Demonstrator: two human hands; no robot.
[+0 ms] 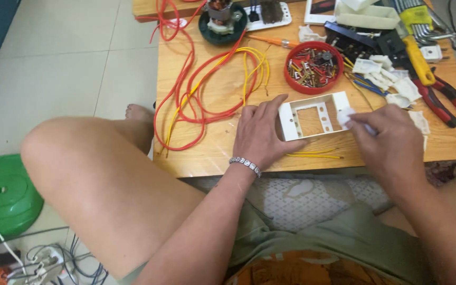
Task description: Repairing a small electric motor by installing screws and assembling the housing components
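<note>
My left hand [259, 134] presses flat on the white frame [315, 115] to keep it steady, while my right hand [383, 140] pinches a small white piece [345, 117], which I should align squarely at the frame's right edge.

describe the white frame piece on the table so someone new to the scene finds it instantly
On the low wooden table, look at the near edge, just below the round red plastic tray of screws. The white rectangular plastic frame lies flat there, the left hand pressing its left end and the right hand at its right end. Unlike the small white parts nearby, it has open cut-outs showing wood through.
</note>
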